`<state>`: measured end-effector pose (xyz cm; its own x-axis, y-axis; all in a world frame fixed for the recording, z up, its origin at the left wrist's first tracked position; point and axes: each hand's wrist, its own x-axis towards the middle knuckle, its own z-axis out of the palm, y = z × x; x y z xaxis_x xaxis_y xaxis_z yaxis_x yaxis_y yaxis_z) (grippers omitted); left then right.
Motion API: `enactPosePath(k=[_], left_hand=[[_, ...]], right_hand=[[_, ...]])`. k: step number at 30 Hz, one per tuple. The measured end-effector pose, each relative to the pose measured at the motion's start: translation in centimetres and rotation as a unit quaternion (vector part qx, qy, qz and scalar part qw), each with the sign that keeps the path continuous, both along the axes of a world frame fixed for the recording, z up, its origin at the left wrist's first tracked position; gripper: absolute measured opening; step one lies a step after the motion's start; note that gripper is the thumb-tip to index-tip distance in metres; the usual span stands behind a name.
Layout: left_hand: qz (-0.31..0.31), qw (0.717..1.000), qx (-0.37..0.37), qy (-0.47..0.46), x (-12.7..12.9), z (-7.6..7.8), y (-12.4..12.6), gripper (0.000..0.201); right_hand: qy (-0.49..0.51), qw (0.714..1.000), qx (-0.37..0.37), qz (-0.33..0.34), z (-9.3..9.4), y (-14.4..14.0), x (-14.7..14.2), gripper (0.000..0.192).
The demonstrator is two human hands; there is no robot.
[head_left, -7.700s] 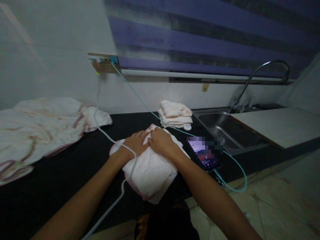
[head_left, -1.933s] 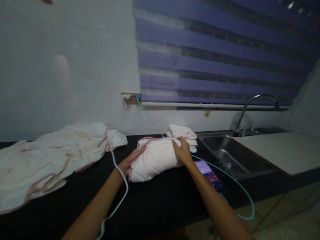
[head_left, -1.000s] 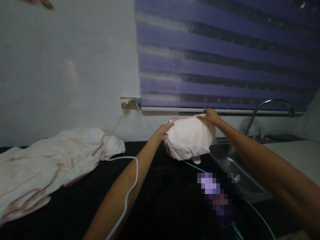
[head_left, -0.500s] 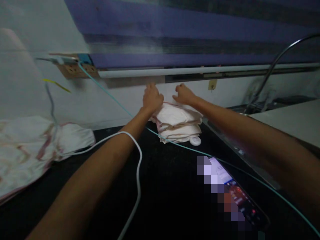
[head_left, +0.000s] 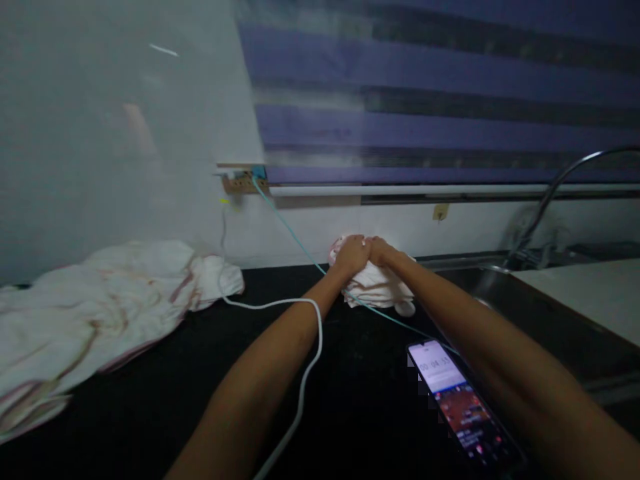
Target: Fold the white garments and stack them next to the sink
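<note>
A stack of folded white cloths (head_left: 377,290) with pinkish edges rests on the black countertop near the wall. My left hand (head_left: 355,255) and my right hand (head_left: 381,252) meet at the top of the stack, side by side. Both have their fingers curled closed on the upper cloth, part of which bulges up beyond my left hand. The fingertips are mostly hidden from me. At the stack's front right corner lies a small round white object (head_left: 405,309); its kind is unclear.
Crumpled white cloths (head_left: 135,287) lie at left. A lit phone (head_left: 463,407) rests at front right. A white cable (head_left: 310,367) crosses my left forearm, and a teal cable (head_left: 287,227) runs from the wall socket (head_left: 245,182). The sink (head_left: 493,287) and faucet (head_left: 550,190) are at right.
My hands, apart before above the back of the stack, have come together and down onto the top cloth. The view has shifted, so the wall shows more.
</note>
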<state>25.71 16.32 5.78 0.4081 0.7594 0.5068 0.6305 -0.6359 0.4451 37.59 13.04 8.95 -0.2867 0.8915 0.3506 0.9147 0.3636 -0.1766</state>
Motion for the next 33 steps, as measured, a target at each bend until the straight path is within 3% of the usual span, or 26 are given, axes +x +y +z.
enactPosePath(k=[5,8,11,14,18,21,25,33], left_hand=[[0.067,0.997,0.027,-0.021,-5.1,2.3,-5.7,0.048],[0.091,0.995,-0.029,0.020,-9.0,1.7,-9.9,0.048],[0.091,0.987,-0.090,0.101,-13.0,-0.6,-14.1,0.039],[0.096,0.972,-0.119,0.179,-16.3,-3.4,-17.3,0.028],[0.078,0.962,-0.116,0.237,-19.0,-5.7,-19.3,0.035],[0.050,0.958,-0.107,0.262,-19.8,-6.4,-19.4,0.038],[0.041,0.955,-0.105,0.273,-19.8,-6.9,-18.7,0.039],[0.036,0.956,-0.099,0.272,-19.8,-7.0,-18.9,0.040]], right_hand=[[0.009,0.997,0.039,-0.064,5.0,-3.9,-3.1,0.039],[0.017,0.996,0.060,-0.070,5.9,-8.9,-6.9,0.037],[0.011,0.998,0.048,-0.047,4.0,-14.7,-11.4,0.034],[-0.014,0.999,0.001,-0.032,0.0,-19.0,-14.6,0.030],[-0.044,0.996,-0.072,-0.019,-5.4,-20.5,-15.6,0.027],[-0.061,0.992,-0.108,0.017,-7.8,-19.7,-15.0,0.026],[-0.070,0.989,-0.122,0.034,-9.0,-18.4,-14.7,0.031],[-0.076,0.989,-0.120,0.031,-9.3,-18.2,-14.5,0.030]])
